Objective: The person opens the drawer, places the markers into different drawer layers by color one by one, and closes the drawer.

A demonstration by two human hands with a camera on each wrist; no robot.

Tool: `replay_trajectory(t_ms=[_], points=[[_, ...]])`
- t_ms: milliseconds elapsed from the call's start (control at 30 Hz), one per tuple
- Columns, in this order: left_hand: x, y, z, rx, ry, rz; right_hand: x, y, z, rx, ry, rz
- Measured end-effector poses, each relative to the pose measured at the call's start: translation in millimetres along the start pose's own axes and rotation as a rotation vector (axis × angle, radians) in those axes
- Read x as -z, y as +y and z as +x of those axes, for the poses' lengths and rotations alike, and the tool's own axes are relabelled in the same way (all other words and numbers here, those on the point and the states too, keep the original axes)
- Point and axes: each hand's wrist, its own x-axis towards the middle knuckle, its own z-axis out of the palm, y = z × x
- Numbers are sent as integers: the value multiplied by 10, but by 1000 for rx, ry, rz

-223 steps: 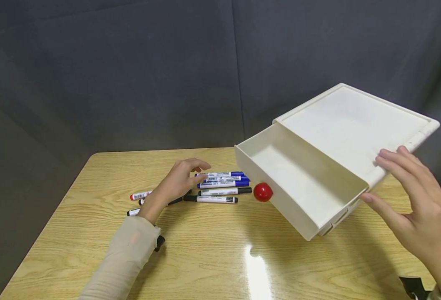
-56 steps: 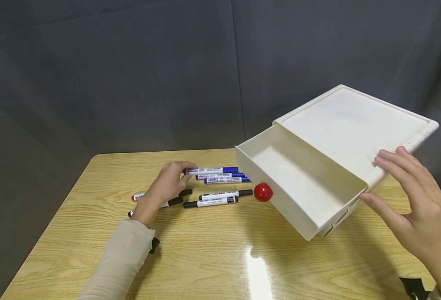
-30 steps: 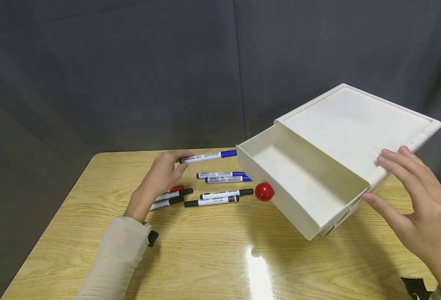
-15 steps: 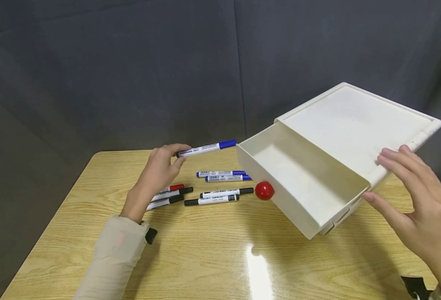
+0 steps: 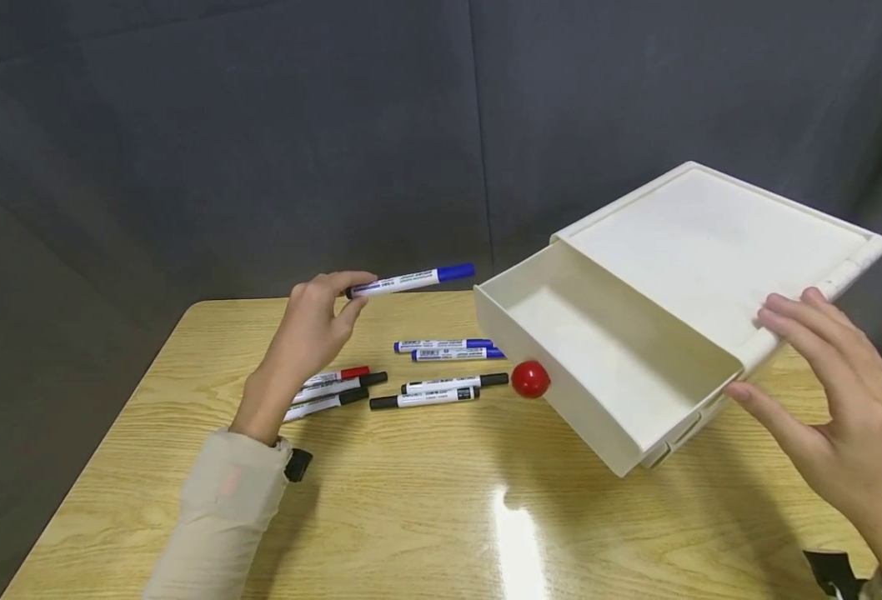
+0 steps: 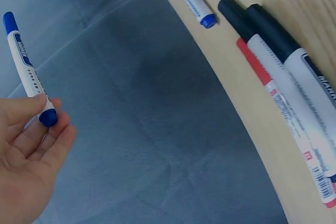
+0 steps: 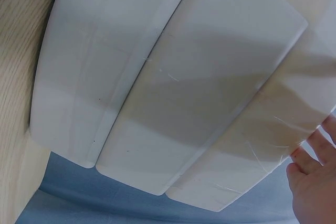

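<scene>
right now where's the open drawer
In the head view, the open drawer sits right of centre, between the held blue-capped marker and the right hand.

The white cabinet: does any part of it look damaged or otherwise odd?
Yes, slightly. In the right wrist view, thin pale lines mark the cabinet, mostly near the right hand. They look odd because the surface around them is mostly smooth; probably they are scratches.

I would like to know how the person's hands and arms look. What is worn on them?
The left hand and right hand are bare; no gloves or rings show. The left sleeve is long and light beige, with a faint pinkish patch. A small black piece sits at its end. Another, the right black piece, shows below.
</scene>
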Motion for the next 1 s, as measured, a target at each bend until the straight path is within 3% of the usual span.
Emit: replay_trajectory(t_ms=[767, 1000], points=[[97, 257, 94, -127, 76, -9, 7, 8, 1, -20, -2, -8], [105, 372, 108, -156, 70, -25, 1, 11, 2, -15, 2, -13]])
